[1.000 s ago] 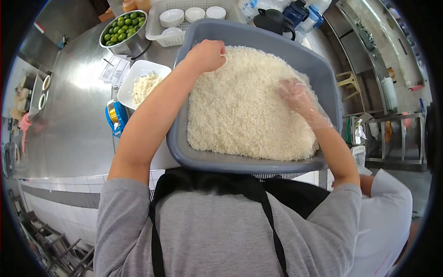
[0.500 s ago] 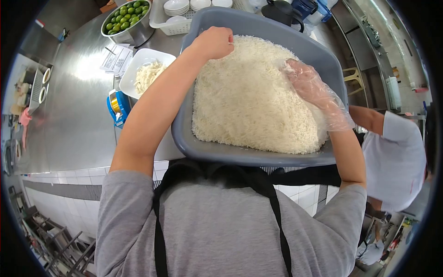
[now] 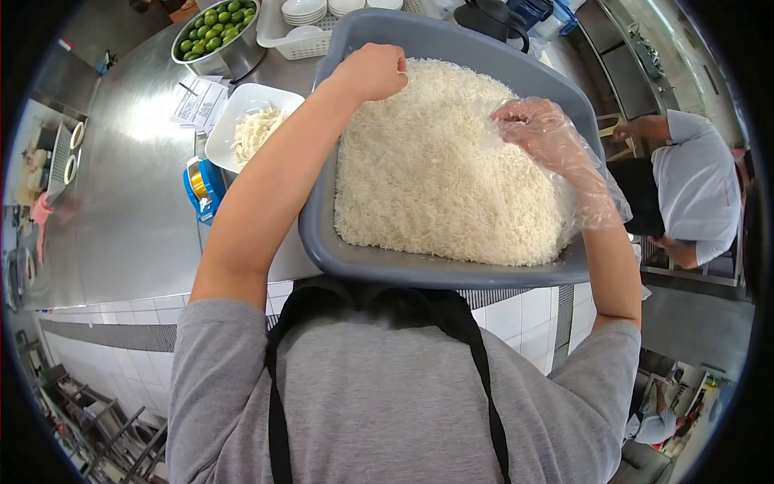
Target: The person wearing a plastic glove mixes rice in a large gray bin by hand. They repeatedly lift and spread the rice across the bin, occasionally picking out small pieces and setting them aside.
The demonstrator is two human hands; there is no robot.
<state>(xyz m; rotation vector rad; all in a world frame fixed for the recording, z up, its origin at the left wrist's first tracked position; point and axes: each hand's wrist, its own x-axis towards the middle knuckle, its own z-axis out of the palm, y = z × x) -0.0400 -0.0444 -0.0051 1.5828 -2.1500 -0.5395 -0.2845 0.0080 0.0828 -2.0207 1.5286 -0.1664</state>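
Note:
A large grey tub (image 3: 451, 278) holds a broad heap of white shredded food (image 3: 435, 177) that looks like rice or gratings. My left hand (image 3: 372, 73), bare, is closed at the tub's upper left, by the heap's edge; what its fingers hold, if anything, is hidden. Over the right part of the heap is my right hand (image 3: 542, 133) in a clear plastic glove, fingers curled together; I cannot make out anything in them. Left of the tub, partly behind my left forearm, a white square bowl (image 3: 222, 145) contains pale strips (image 3: 254, 131).
On the steel counter (image 3: 129, 185) are a metal pot of green limes (image 3: 214, 36), papers (image 3: 201, 103), a blue tape dispenser (image 3: 203, 189) and a white basket (image 3: 302, 46) with small bowls. A black lidded jug (image 3: 492, 20) stands behind the tub. Another person (image 3: 697, 181) is at the right.
My right hand has lifted slightly off the heap, its fingers drawn together. My left hand has hardly moved. The person at the right has shifted, an arm now farther up.

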